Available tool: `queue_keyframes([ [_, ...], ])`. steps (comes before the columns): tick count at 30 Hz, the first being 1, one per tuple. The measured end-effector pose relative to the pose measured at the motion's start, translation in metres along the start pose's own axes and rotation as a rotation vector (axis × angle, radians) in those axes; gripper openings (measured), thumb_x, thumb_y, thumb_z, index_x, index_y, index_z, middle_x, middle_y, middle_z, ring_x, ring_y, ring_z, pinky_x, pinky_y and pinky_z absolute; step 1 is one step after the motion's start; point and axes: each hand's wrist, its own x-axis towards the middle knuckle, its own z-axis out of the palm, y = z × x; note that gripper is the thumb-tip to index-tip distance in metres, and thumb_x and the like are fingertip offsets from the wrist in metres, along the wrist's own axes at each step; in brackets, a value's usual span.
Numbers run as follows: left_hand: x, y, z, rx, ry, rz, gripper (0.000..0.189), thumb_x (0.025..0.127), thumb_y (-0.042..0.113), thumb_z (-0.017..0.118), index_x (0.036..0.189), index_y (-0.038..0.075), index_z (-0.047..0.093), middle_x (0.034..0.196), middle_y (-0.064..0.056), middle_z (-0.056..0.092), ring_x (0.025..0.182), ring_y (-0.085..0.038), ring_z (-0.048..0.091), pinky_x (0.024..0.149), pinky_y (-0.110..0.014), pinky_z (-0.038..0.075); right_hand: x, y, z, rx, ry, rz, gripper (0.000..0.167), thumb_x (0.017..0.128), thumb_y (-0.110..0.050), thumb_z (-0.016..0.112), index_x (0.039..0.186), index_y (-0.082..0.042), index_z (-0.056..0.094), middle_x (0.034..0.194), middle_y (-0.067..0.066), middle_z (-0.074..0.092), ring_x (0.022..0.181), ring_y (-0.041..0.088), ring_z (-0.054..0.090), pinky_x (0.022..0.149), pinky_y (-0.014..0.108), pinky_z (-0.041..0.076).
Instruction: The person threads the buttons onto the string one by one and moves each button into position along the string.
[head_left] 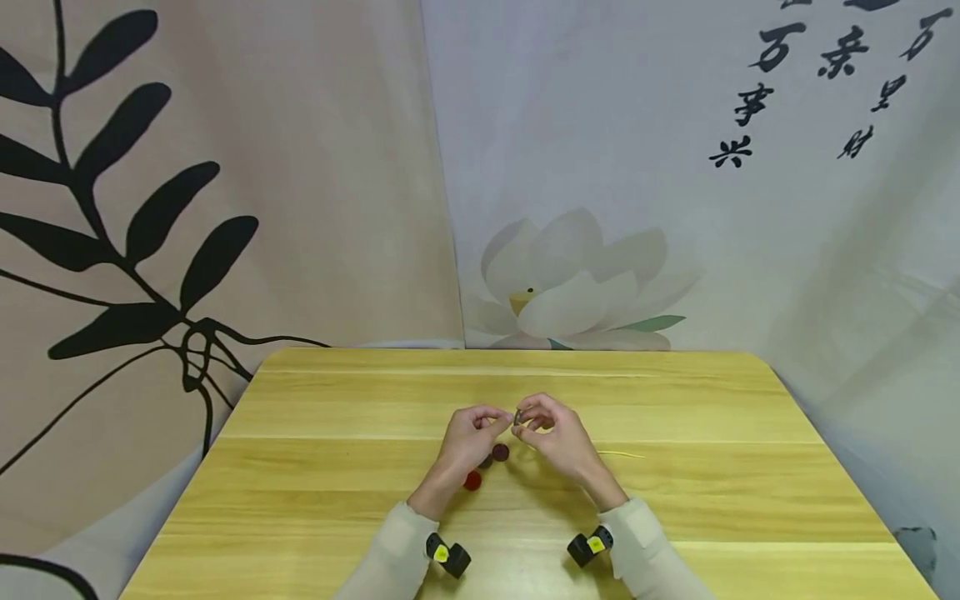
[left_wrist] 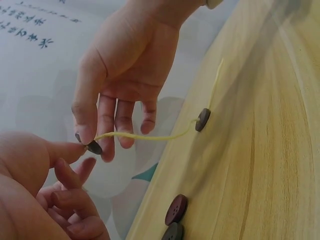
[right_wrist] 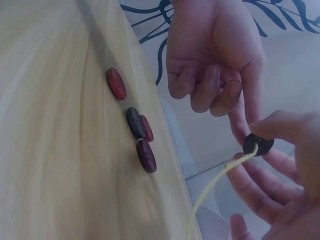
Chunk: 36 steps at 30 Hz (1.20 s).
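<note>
Yellow cord (left_wrist: 150, 138) runs through the dark button (right_wrist: 264, 148) which I hold between my two hands, above the counter (head_left: 300, 500), well apart from its left and right edges. My right hand (head_left: 557, 433) pinches this button near the rim, with the thumb upon it. My left hand (head_left: 471, 435) pinches with thumb and forefinger at the other face, I believe on the short tip of the cord, but this small place is mostly covered. If the left pinch becomes loose, I think the tip could slip back out of the hole, because so little of it is showing. If the right pinch tilts the button, it may jump away and roll toward the far edge, since I hold it only by a thin rim.

Farther along the cord, a brown button (left_wrist: 203, 120) is already strung. I cannot tell if a knot stops it; without one, it could slide off. The free end shows to the right of my right wrist, so my sleeve (head_left: 652, 550) might drag it.

Near my left wrist lie a red button (right_wrist: 116, 83), a grey button (right_wrist: 134, 123) close against a second red one (right_wrist: 148, 128), and a maroon button (right_wrist: 147, 156). A low wrist could scatter them toward the near edge.
</note>
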Motion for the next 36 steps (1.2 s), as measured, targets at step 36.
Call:
queue_keyframes([
  [36,-0.002,0.0,0.001,-0.022,0.024,0.023,0.014,0.093,0.02,0.069,0.095,0.007,0.074,0.065,0.003,0.045,0.052,-0.01,0.038,0.043,-0.02,0.027,0.006,0.036,0.004,-0.012,0.015,-0.052,0.026,0.088,-0.01,0.073,0.111,-0.006,0.063,0.099,0.001,0.073,0.087,0.018,0.065,0.08,0.037,0.051],
])
